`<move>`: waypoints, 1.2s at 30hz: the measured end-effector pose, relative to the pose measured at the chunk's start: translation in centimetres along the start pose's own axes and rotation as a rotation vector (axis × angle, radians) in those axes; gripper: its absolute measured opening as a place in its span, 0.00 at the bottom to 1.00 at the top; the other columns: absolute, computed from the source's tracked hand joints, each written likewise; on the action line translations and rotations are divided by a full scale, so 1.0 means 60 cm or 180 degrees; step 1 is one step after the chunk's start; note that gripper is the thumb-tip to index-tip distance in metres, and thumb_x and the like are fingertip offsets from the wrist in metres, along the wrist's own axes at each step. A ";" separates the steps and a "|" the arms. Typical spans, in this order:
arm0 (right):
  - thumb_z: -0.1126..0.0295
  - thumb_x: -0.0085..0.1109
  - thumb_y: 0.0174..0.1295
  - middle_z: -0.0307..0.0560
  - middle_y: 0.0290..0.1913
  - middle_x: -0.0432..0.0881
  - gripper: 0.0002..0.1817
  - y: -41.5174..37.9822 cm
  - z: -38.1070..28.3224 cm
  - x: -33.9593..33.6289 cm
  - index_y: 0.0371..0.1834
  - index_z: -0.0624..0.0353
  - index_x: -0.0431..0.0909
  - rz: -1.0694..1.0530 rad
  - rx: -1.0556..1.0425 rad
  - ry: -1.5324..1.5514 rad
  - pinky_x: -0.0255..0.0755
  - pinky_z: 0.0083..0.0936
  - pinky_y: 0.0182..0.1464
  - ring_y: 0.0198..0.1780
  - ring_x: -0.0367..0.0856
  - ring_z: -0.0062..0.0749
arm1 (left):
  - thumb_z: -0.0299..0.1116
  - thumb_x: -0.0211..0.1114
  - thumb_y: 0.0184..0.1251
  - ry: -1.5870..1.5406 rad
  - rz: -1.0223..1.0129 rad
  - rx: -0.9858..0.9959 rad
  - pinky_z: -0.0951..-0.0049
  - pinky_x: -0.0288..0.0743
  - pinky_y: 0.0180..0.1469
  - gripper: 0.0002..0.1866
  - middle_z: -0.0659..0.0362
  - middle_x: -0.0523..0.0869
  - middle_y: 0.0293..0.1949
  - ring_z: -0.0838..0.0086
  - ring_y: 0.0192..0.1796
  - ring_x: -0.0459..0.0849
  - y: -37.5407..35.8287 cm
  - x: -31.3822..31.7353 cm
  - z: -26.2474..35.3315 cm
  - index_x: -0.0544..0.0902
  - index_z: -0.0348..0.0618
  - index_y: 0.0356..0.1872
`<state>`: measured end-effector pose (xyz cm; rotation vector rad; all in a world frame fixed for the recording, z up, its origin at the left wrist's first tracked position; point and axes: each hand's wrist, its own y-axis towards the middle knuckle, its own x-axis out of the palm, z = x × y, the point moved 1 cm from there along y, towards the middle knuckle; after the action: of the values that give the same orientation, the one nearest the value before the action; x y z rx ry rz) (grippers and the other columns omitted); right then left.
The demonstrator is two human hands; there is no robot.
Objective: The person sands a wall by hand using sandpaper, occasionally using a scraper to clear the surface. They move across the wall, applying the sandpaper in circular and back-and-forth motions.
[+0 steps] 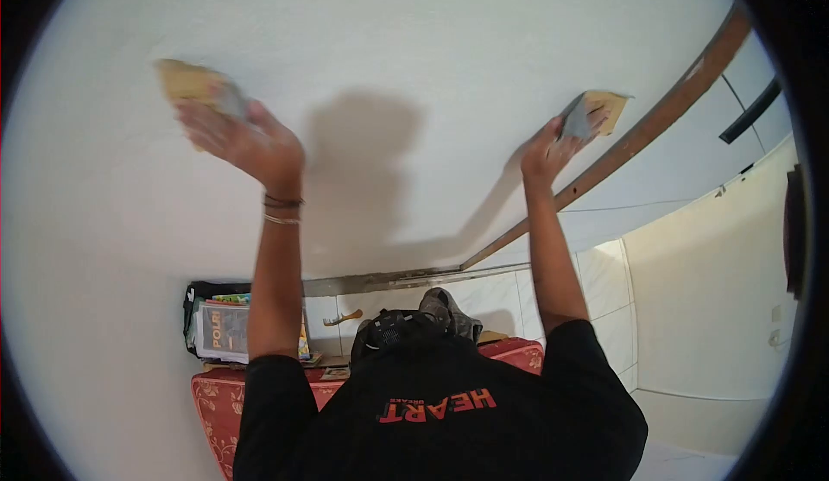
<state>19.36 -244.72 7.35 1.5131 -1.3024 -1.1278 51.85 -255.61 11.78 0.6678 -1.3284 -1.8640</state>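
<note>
Against the white wall [466, 41], my left hand [246, 142] holds a piece of sandpaper [188, 81], tan on its back with a grey part folded over. That hand and its sheet are smeared by motion, with the fingers flat along the paper. Farther right, my right hand [544, 155] has a second piece of sandpaper [610, 108], tan and grey, folded around the fingers and pressed to the wall. Both arms are raised and stretched apart. Thin bands circle my left wrist.
A brown wooden frame [639, 140] runs beside my right hand. Below are a box of books [223, 330], a red patterned cushion or mattress [216, 403], a yellow-handled item [344, 318] on the pale floor tiles [505, 295], and my feet. My shadow falls on the wall.
</note>
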 end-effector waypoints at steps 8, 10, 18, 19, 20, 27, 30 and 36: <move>0.62 0.55 0.51 0.74 0.69 0.40 0.37 -0.200 -0.088 0.037 0.65 0.64 0.58 -0.1362 -0.0854 -0.0466 0.28 0.63 0.66 0.70 0.35 0.72 | 0.37 0.47 0.68 0.0376 -0.0523 0.0441 0.47 0.34 0.69 0.29 0.40 0.46 0.70 0.48 0.72 0.44 -0.025 -0.027 0.005 0.54 0.36 0.68; 0.65 0.52 0.51 0.74 0.67 0.49 0.35 -0.214 -0.043 0.022 0.66 0.63 0.60 -0.1254 -0.0301 -0.0250 0.34 0.63 0.66 0.70 0.43 0.67 | 0.36 0.46 0.70 0.0153 -0.0183 -0.0294 0.51 0.35 0.70 0.30 0.39 0.46 0.70 0.50 0.72 0.44 0.040 -0.038 -0.007 0.51 0.31 0.68; 0.64 0.51 0.54 0.65 0.72 0.42 0.35 -0.038 -0.120 0.034 0.68 0.57 0.58 -0.0383 -0.0227 -0.0257 0.27 0.59 0.67 0.73 0.36 0.60 | 0.36 0.49 0.65 0.0328 -0.0786 0.0873 0.41 0.35 0.67 0.27 0.37 0.46 0.69 0.44 0.72 0.42 -0.130 -0.011 0.006 0.62 0.44 0.66; 0.65 0.52 0.52 0.66 0.71 0.43 0.35 -0.079 -0.125 0.030 0.68 0.56 0.59 -0.0706 -0.0677 -0.0292 0.28 0.60 0.67 0.73 0.36 0.60 | 0.35 0.50 0.64 0.0253 -0.0791 0.0821 0.41 0.34 0.67 0.27 0.38 0.46 0.69 0.43 0.72 0.42 -0.111 -0.012 0.001 0.63 0.45 0.66; 0.65 0.53 0.50 0.67 0.71 0.44 0.36 -0.115 -0.124 0.029 0.67 0.55 0.60 -0.1032 -0.1130 -0.0339 0.29 0.61 0.67 0.72 0.37 0.61 | 0.35 0.50 0.63 0.0167 -0.0798 0.0763 0.41 0.33 0.67 0.27 0.38 0.46 0.70 0.43 0.72 0.41 -0.086 -0.015 -0.003 0.63 0.46 0.66; 0.65 0.52 0.55 0.66 0.71 0.42 0.36 0.012 -0.053 -0.011 0.68 0.61 0.55 0.0373 0.0873 0.0304 0.28 0.58 0.67 0.72 0.36 0.63 | 0.45 0.44 0.71 0.0079 -0.0060 -0.0260 0.46 0.32 0.69 0.32 0.39 0.44 0.70 0.47 0.72 0.42 -0.002 -0.025 -0.019 0.49 0.36 0.69; 0.66 0.53 0.52 0.65 0.71 0.45 0.37 0.034 -0.113 0.019 0.69 0.55 0.57 0.0100 0.0326 -0.0223 0.31 0.59 0.67 0.72 0.39 0.61 | 0.32 0.53 0.63 0.0306 -0.0880 0.0705 0.40 0.32 0.67 0.30 0.36 0.44 0.69 0.41 0.71 0.40 -0.127 -0.008 0.023 0.58 0.43 0.68; 0.67 0.55 0.43 0.65 0.70 0.48 0.38 -0.129 -0.058 0.022 0.65 0.46 0.66 -0.0905 -0.0932 -0.0346 0.34 0.61 0.66 0.72 0.46 0.57 | 0.35 0.48 0.68 -0.0101 -0.0127 -0.0146 0.46 0.32 0.69 0.27 0.40 0.44 0.70 0.48 0.73 0.41 0.017 -0.039 -0.021 0.59 0.44 0.68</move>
<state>24.77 -244.96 0.69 1.4607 -0.9578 -1.5287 54.49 -254.62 12.30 0.6478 -1.2969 -1.9386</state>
